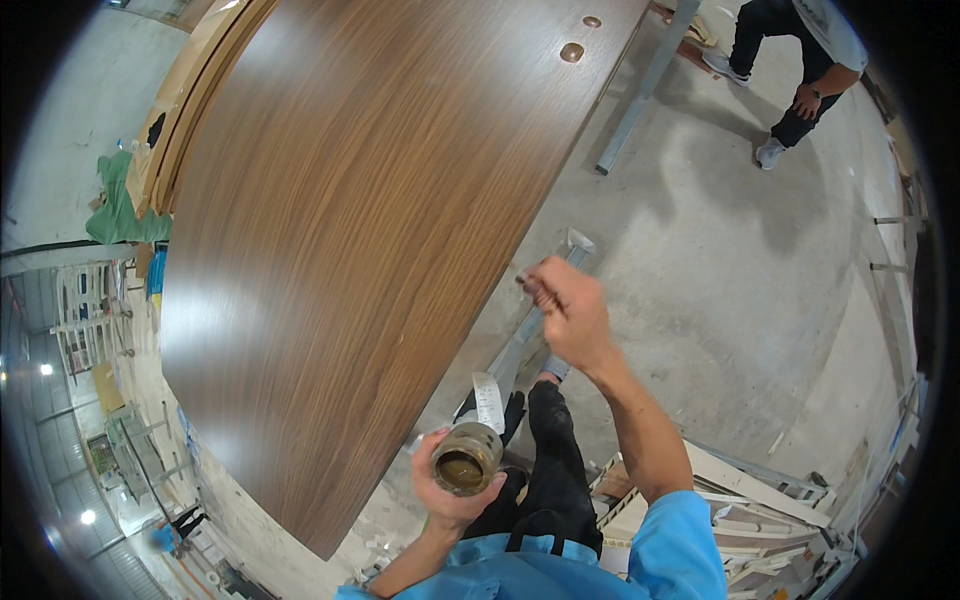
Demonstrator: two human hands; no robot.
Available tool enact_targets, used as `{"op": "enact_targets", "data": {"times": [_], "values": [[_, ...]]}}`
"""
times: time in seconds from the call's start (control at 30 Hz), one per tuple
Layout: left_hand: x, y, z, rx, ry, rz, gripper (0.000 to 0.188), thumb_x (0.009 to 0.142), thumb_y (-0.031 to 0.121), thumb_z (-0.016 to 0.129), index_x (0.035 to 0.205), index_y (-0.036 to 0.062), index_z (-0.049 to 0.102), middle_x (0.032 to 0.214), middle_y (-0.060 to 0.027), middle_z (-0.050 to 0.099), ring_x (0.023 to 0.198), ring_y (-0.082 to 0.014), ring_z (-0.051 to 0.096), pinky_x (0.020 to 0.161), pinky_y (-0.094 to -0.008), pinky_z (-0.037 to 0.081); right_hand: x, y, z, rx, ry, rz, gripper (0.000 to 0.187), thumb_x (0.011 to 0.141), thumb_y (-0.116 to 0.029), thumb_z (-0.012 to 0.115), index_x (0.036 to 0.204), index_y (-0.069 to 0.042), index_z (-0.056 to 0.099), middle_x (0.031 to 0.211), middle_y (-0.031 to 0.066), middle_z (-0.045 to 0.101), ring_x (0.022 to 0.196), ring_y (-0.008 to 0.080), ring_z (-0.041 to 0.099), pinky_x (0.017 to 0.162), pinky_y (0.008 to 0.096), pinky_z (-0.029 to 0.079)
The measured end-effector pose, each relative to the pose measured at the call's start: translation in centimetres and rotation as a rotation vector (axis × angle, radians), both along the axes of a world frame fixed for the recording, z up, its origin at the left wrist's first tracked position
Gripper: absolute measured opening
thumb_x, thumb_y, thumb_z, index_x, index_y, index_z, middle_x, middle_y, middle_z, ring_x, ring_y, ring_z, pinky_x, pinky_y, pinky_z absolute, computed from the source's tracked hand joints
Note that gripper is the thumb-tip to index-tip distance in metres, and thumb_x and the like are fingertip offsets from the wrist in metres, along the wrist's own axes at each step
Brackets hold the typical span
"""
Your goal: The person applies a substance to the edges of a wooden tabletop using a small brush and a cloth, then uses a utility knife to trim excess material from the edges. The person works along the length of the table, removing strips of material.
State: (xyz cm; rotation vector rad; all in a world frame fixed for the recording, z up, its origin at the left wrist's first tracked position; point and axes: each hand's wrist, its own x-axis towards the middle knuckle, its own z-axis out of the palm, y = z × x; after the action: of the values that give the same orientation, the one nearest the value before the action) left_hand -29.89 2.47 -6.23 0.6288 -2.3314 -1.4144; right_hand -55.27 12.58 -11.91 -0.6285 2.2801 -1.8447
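My left hand is wrapped round a small open jar with brown liquid inside. The jar is tilted so that its mouth faces me. A white printed strip sticks up behind the jar. My right hand is raised near the right edge of a large dark wood-grain panel. Its fingers are pinched together, and a small dark tip shows at them; its kind is too small and blurred to tell. Neither hand touches the panel.
Two brown oval spots mark the panel's far end. Metal bars stand beside it over the concrete floor. At the far right is another person. Long boards lie behind my right elbow; green sheeting hangs at the left.
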Motion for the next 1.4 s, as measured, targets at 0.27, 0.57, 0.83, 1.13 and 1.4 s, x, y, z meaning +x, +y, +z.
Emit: {"op": "enact_targets", "data": {"times": [0.27, 0.57, 0.83, 1.13, 1.4], "values": [[-0.1, 0.1, 0.2, -0.055, -0.021, 0.003, 0.095, 0.055, 0.013, 0.095, 0.133, -0.0016, 0.043, 0.122, -0.0168, 0.053, 0.105, -0.0258, 0.061, 0.092, -0.0363, 0.051, 1.6, -0.6, -0.1, -0.008, 0.021, 0.104, 0.011, 0.087, -0.009, 0.071, 0.090, -0.001, 0.064, 0.080, 0.0149, 0.063, 0.067, 0.0338, 0.062, 0.061, 0.0379, 0.048], [0.3, 0.2, 0.2, -0.041, -0.028, 0.024, 0.096, 0.053, 0.011, 0.095, 0.133, -0.0011, 0.044, 0.121, -0.0155, 0.055, 0.105, -0.0255, 0.061, 0.092, -0.0359, 0.051, 1.8, -0.5, -0.2, 0.036, -0.076, 0.095, 0.020, 0.082, -0.014, 0.078, 0.084, -0.001, 0.063, 0.071, 0.0130, 0.062, 0.063, 0.0259, 0.060, 0.058, 0.0343, 0.046], [0.6, 0.1, 0.2, -0.085, -0.039, 0.036, 0.097, 0.052, 0.011, 0.095, 0.133, -0.0004, 0.044, 0.122, -0.0150, 0.054, 0.107, -0.0261, 0.061, 0.093, -0.0365, 0.050, 3.0, -0.5, 0.2, 0.020, -0.112, 0.127, 0.026, 0.080, -0.021, 0.079, 0.082, -0.003, 0.060, 0.073, 0.0116, 0.059, 0.064, 0.0297, 0.059, 0.057, 0.0380, 0.045], [0.5, 0.2, 0.4, -0.089, -0.069, 0.036, 0.096, 0.052, 0.011, 0.095, 0.133, 0.0002, 0.044, 0.121, -0.0144, 0.054, 0.106, -0.0259, 0.061, 0.093, -0.0362, 0.050, 1.7, -0.2, 0.2, 0.076, 0.181, 0.177, 0.020, 0.078, -0.013, 0.079, 0.080, -0.002, 0.062, 0.073, 0.0121, 0.058, 0.066, 0.0305, 0.060, 0.057, 0.0383, 0.044], [0.1, 0.2, 0.5, -0.083, -0.049, 0.017, 0.096, 0.051, 0.009, 0.094, 0.133, 0.0002, 0.044, 0.125, -0.0149, 0.053, 0.108, -0.0257, 0.060, 0.094, -0.0365, 0.050, 4.5, -0.5, 0.4, 0.063, 0.246, 0.285, 0.020, 0.083, -0.016, 0.074, 0.078, -0.004, 0.059, 0.072, 0.0118, 0.055, 0.067, 0.0313, 0.060, 0.057, 0.0422, 0.045]]}}
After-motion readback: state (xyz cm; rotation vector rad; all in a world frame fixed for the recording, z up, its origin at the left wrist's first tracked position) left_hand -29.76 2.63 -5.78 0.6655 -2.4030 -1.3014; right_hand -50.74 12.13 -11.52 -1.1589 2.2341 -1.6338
